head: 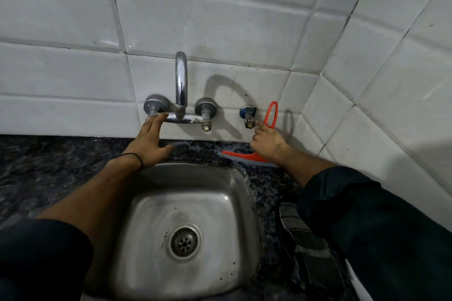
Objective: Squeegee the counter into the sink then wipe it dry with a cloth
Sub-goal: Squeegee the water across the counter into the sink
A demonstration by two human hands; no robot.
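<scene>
Gripping the red squeegee point(249, 157) upright, the right hand point(267, 142) rests it on the counter point(49, 166).

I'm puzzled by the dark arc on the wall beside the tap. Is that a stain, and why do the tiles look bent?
In the head view, the arc is the tap's shadow, thrown rightward onto the tiles, so the light comes from the left; the squeegee handle casts one too. The tile lines bow from wide-angle distortion; upper-left tiles show glare streaks.

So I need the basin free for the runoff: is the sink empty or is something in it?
Empty: the sink shows bare steel down to its open drain, no dishes or standing water.
</scene>
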